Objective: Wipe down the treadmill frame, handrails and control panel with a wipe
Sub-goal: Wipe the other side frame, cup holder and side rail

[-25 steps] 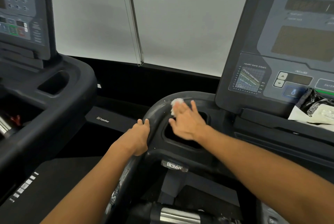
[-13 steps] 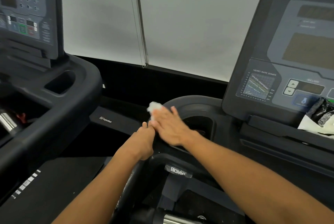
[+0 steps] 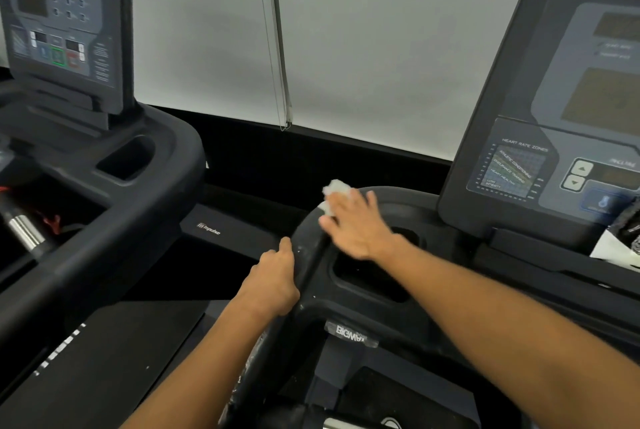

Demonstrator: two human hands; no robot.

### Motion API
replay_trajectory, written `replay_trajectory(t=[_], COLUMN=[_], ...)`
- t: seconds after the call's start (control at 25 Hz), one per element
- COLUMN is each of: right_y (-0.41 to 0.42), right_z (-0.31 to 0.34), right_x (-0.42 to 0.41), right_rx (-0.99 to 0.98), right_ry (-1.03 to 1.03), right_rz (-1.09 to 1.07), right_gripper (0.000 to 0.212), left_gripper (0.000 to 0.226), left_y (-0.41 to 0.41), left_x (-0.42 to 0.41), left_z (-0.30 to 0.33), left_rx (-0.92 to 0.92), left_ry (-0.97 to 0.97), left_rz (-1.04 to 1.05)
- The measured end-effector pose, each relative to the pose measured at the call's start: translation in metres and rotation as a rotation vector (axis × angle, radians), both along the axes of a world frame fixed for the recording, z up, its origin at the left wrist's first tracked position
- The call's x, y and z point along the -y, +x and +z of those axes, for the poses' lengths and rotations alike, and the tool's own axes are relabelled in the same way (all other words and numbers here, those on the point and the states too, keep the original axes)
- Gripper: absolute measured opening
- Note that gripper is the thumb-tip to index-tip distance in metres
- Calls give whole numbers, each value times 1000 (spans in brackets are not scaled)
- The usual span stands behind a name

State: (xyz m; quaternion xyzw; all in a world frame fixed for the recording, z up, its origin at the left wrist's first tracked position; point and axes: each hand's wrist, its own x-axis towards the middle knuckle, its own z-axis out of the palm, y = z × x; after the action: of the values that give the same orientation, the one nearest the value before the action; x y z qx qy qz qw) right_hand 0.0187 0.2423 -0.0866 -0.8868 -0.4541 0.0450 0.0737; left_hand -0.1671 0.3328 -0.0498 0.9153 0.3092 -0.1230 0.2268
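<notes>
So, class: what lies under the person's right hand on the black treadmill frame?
A crumpled white wipe sticks out past the fingers of the flat right hand, pressed against the curved black frame. The rest of the wipe is covered by the palm.

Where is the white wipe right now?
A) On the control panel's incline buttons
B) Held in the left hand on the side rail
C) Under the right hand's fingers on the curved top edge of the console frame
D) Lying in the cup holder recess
C: the wipe sits under the flat fingers of the right hand, pressed to the frame's curved corner, while the left hand grips the frame's outer edge without it.
</notes>
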Motion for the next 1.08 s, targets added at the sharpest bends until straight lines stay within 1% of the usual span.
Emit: replay_trajectory(t=[0.04, 0.08, 0.12, 0.2, 0.28, 0.36, 0.4, 0.48, 0.52, 0.56, 0.6, 0.68, 0.72, 0.76, 0.84, 0.88, 0.96, 1.0, 1.08], right_y=[-29, -53, -69, -57, -19, 34, 55, 69, 61, 43, 17, -44, -72, -92, -91, -77, -35, -10, 29], right_z=[0, 0, 1, 0, -3, -3, -2, 0, 0, -1, -1, -3, -5, -6, -7, -7, -5, -4, -3], right_x=[-3, -4, -2, -1, 0, 16, 27, 40, 38, 31, 22, 8, 6, 7, 13, 13, 18, 24, 48], right_rx=[-44, -88, -107, -43, 59, 51, 14, -29, -13, 6, 11, -36, -66, -95, -73, -3, 107, 106, 7], right_ry=[21, 11, -24, -41, 7, -31, -75, -122, -103, -47, 13, 64, 39, -6, -60, -60, -75, -101, -149], right_rz=[147, 281, 359, 373, 201, -89, -211, -351, -353, -296, -183, 135, 274, 357, 406, 372, 174, 35, -203], right_gripper=[62, 60, 58, 55, 52, 54, 59, 68, 68, 67, 66, 67, 67, 67, 64, 64, 62, 62, 69], left_gripper=[88, 95, 98, 103, 104, 97, 93, 88, 85, 80, 74, 69, 74, 82, 96, 97, 96, 94, 91], left_y=[1, 1, 1, -1, -4, -5, -5, -8, -11, -13, -14, -16, -17, -18, -20, -19, -16, -14, -11], left_x=[0, -1, -2, -2, -1, -1, -2, -3, -4, -4, -5, -8, -11, -14, -13, -12, -8, -7, -6], left_z=[0, 0, 1, 2, 2, 2, 1, 1, 2, 3, 5, 6, 6, 6, 10, 11, 12, 10, 2], left_rx=[4, 9, 10, 9, -8, -9, -9, 10, 33, 51, 63, 71, 64, 51, 28, 25, 21, 28, 10], left_ry=[-1, -10, -21, -33, -53, -77, -81, -89, -102, -120, -137, -150, -162, -183, -198, -186, -164, -152, -110], left_rz=[-12, -18, -23, -25, -21, -18, -19, -25, -27, -16, 2, 48, 68, 77, 60, 41, -7, -28, -60])
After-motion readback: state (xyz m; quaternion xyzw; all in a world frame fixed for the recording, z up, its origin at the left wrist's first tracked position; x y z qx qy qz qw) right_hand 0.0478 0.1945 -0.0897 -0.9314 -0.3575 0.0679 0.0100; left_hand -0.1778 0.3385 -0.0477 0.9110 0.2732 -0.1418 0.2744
